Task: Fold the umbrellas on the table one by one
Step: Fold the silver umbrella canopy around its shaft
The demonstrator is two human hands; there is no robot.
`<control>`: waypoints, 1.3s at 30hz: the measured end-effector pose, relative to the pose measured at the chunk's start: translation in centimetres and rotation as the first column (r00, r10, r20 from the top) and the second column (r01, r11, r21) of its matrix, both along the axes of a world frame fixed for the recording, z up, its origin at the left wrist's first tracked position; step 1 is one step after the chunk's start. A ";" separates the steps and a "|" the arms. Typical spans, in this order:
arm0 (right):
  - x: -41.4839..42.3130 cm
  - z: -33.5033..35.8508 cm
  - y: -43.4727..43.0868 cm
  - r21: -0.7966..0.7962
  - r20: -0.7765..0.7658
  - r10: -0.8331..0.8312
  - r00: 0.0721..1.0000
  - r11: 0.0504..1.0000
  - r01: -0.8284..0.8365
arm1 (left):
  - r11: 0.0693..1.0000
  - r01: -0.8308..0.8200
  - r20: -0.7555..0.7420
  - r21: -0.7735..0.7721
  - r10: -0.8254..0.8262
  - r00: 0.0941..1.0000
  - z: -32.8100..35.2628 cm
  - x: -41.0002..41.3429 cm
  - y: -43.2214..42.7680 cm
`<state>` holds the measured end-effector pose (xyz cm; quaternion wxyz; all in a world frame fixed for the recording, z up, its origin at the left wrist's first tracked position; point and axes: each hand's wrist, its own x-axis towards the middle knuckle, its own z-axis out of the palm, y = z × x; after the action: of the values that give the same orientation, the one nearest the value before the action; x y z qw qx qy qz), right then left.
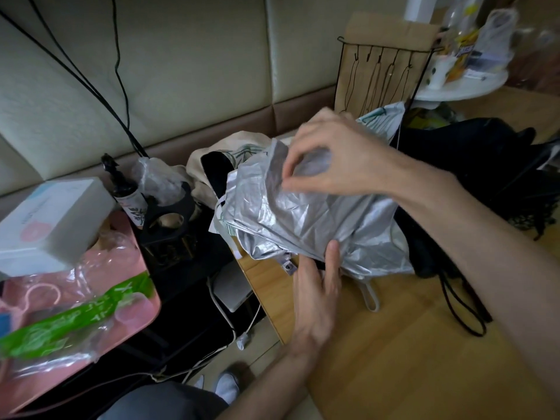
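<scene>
Silver umbrella [303,219]: right hand [336,159] pinches fabric, left hand [318,286] grips below; pink tray [60,386] leftward holds bags [75,322], print unreadable.

- Silver umbrella [303,213] you're holding: thin cloth w/ shiny metallic coat, heavily creased.
- Its strap snap [288,269]: bright metal.
- Table [409,344], near right: pale wood, smooth, satin.
- Black umbrella [485,165], far right: matt cloth.
- Box [51,219], left: white card, matt.
- Tray [148,310], near left: pink, looks plastic; clear film [91,268] on it is glossy.
- Wall panels [197,56], far: cream, padded, faint sheen.
</scene>
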<state>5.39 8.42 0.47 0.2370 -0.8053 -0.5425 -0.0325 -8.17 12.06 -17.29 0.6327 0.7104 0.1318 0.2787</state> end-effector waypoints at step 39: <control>-2.8 -7.0 -11.5 0.565 -0.645 -0.160 0.748 0.560 0.606 | 0.973 0.112 -0.071 -0.201 -0.129 0.989 3.7 0.2 2.1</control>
<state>2.59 -3.06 -6.55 0.6696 -0.7119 -0.1942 -0.0843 -7.99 14.19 -13.64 0.7094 0.6622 0.1414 0.1957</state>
